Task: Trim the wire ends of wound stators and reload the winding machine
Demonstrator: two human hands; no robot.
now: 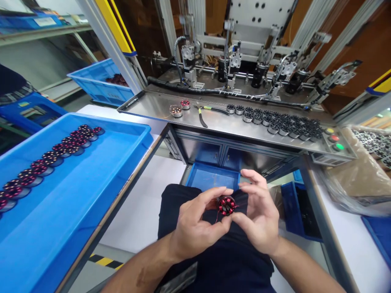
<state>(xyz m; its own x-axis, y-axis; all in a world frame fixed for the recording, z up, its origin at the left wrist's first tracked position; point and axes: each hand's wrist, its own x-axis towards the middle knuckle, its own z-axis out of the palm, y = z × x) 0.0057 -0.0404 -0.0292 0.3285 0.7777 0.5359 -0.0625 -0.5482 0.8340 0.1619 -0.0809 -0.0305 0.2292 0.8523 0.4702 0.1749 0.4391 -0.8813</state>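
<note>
- Holding one small round red coil in the left hand, up above the lap.
- Pinching it by the edge, left fingers clamped on it, thumb below and pointing finger above.
- Spreading the right hand on the other side, fingers apart, thumb tip just beside the coil; hard to tell if touching.
- Showing two thin red wire ends, one sticking out right, one hanging down at lower left.
- On the metal surface: two more coils, close together, one red coil and one copper coil.
- Just right of those, one pair of cutters with green and black handles.
- Farther right, lots of black round parts, too crowded to count.
- Past those, three buttons: one yellow, one red, one green.
- In one big blue tray at the left, a long slanting band of coils, too packed to count.
</note>
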